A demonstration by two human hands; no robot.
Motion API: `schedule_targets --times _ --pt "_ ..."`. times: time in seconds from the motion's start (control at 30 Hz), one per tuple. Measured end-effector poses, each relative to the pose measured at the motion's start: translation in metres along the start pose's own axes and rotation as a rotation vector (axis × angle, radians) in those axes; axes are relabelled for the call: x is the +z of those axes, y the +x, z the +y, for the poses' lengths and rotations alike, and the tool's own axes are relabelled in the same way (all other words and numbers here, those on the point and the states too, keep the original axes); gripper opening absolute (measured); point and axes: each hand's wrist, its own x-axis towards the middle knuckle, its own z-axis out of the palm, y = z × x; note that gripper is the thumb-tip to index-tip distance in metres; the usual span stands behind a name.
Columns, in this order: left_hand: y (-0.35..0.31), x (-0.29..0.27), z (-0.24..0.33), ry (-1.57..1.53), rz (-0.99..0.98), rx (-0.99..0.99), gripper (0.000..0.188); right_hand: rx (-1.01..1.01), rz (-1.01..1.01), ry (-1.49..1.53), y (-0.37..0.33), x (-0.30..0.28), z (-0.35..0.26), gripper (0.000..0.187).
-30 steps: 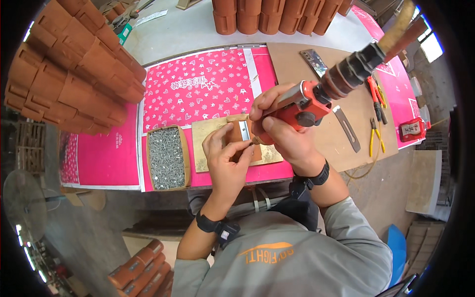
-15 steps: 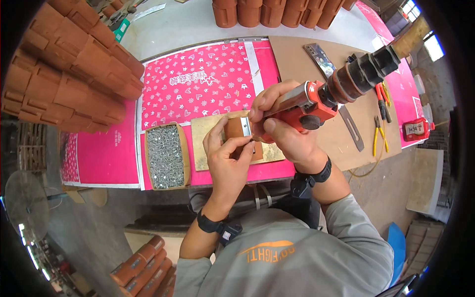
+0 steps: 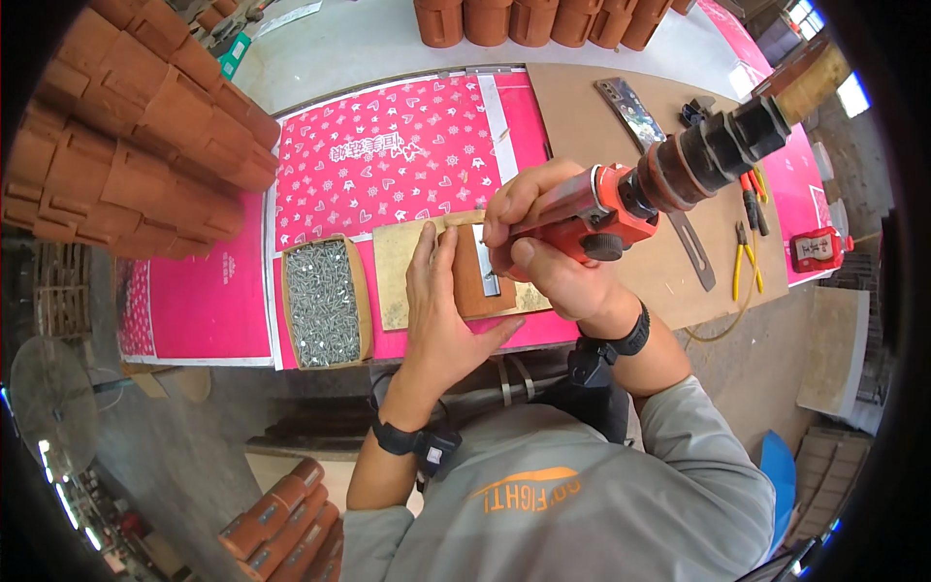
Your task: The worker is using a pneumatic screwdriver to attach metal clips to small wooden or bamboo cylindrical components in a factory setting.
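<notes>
My right hand (image 3: 572, 276) is wrapped round a red power screwdriver (image 3: 621, 218), with a dark ribbed fitting at its far end; its tip is hidden by my fingers. Below the tool lies a reddish-brown flat piece (image 3: 468, 281) bearing a silver metal strip (image 3: 490, 276). That piece rests on a tan board (image 3: 394, 281). With straight fingers and the thumb spread, my left hand (image 3: 434, 306) lies along the left side of the brown piece, its fingertips touching the edge.
An open cardboard box (image 3: 365, 301) of small screws (image 3: 320, 291) stands left of the board. Stacked reddish-brown cylindrical parts (image 3: 145, 126) rise at far left, with more (image 3: 533, 21) at the back. A phone (image 3: 630, 112), yellow-handled pliers (image 3: 745, 267) and a red bottle (image 3: 817, 250) lie right.
My left hand has opened from a pinch at the strip's near end and moved to the left edge of the brown piece. The screwdriver has shifted slightly left in my right hand.
</notes>
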Motion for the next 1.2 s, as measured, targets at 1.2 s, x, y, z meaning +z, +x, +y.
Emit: schedule_targets --times 1.2 --pt "0.044 -0.023 -0.012 -0.025 -0.332 0.0 0.098 -0.004 0.099 -0.262 -0.007 -0.009 -0.029 0.022"
